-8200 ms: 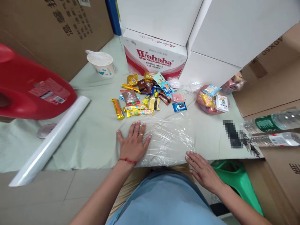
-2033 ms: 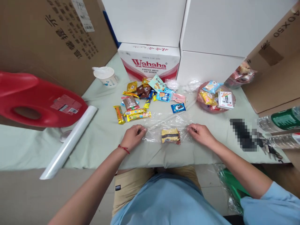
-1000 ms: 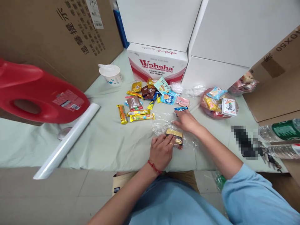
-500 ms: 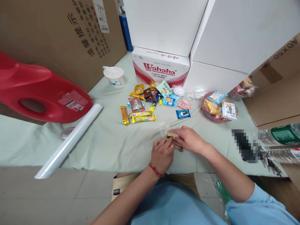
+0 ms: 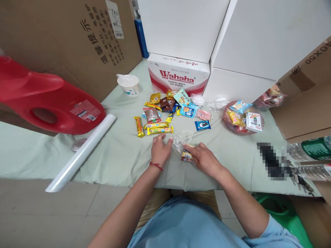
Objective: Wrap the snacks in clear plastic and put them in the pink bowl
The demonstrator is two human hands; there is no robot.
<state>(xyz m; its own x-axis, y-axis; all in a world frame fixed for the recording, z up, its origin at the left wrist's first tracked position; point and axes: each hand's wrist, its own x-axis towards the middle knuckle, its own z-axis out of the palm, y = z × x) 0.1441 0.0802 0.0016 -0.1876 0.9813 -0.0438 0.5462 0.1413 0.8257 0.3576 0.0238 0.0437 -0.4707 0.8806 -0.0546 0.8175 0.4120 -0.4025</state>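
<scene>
My left hand [image 5: 160, 151] is on the cloth just in front of the yellow wrapped snack bars [image 5: 159, 131]. Its thumb stands apart from the fingers, and nothing shows between them. To its right lies a crumpled piece of clear plastic film [image 5: 178, 144]. A small yellow and brown snack packet [image 5: 186, 155] sits on that film. My right hand [image 5: 206, 159] grips this packet from the right, index finger over its top; the fingers beneath are partly hidden. Farther back is a loose group of wrapped snacks, among them a brown packet [image 5: 152, 115] and a blue packet [image 5: 202, 125].
A pink bowl [image 5: 229, 127] of snacks stands at right. Keys [image 5: 301, 182] and plastic bottles [image 5: 314, 150] lie at the right edge. At left are a white roll [image 5: 82, 151], a red jug [image 5: 64, 110] and a paper cup [image 5: 129, 86]. Boxes [image 5: 178, 77] line the back.
My left hand has come away from the packet and moved left toward the yellow bars. My right hand stays at the packet, which is now more visible on the film.
</scene>
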